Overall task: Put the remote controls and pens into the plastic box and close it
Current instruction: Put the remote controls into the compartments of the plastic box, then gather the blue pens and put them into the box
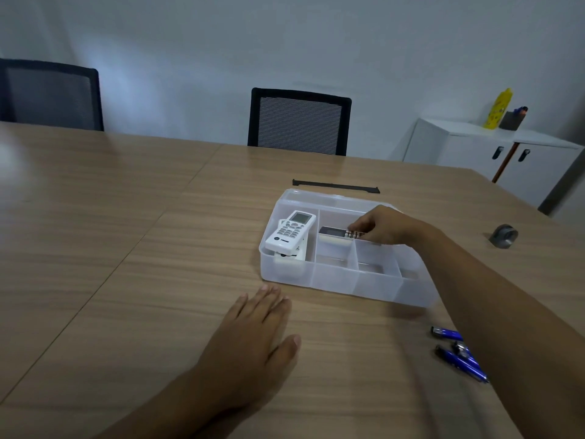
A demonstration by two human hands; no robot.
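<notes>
A clear plastic box (335, 282) with dividers stands open on the wooden table. In its left compartment a white remote (290, 230) lies tilted on top of another white remote (289, 253). My right hand (384, 228) reaches over the box and grips a dark remote with pale buttons (337, 232) above the back middle compartment. My left hand (253, 331) rests flat on the table in front of the box, fingers apart, holding nothing. Blue pens (459, 356) lie on the table at the right, partly hidden by my right forearm.
A thin black strip (335, 186) lies behind the box. A roll of dark tape (503, 236) sits at the far right of the table. Two black mesh chairs (299, 122) stand behind the table. A white cabinet (493, 153) holds a yellow bottle.
</notes>
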